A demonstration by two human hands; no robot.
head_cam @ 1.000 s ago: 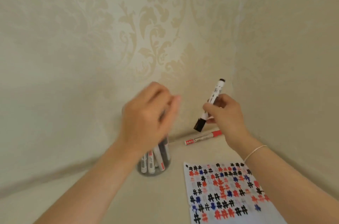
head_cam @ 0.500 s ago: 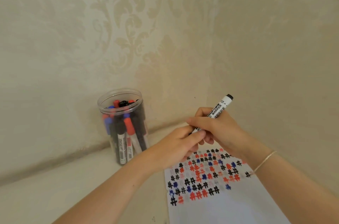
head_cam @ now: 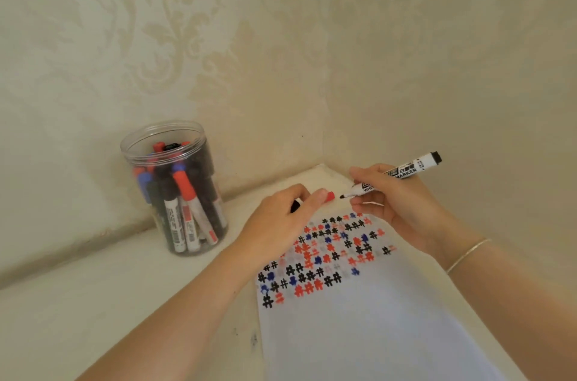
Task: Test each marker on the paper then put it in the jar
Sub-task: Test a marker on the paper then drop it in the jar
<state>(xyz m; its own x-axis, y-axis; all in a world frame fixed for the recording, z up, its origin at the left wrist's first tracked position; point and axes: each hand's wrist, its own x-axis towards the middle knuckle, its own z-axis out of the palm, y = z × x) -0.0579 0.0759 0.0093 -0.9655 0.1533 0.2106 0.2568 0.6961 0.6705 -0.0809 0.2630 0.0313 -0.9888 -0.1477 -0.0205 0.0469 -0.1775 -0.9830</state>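
— Black cap (head_cam: 295,205) is now off: half a second ago both hands met at the marker; the left hand (head_cam: 281,224) has drawn away, fingers curled round the cap.

— And the marker (head_cam: 395,174)?

— Pinched in the right hand (head_cam: 396,202), bare tip at nine o'clock, above the paper (head_cam: 359,334). Testing can begin. The jar (head_cam: 175,190) stands at ten o'clock, open. A red marker end (head_cam: 329,197) shows beyond the left fingers.

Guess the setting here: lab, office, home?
Likely a home, at a pale surface pushed into a room corner: damask-patterned wallpaper on both walls, a clear jar of markers, and a paper sheet of test marks.
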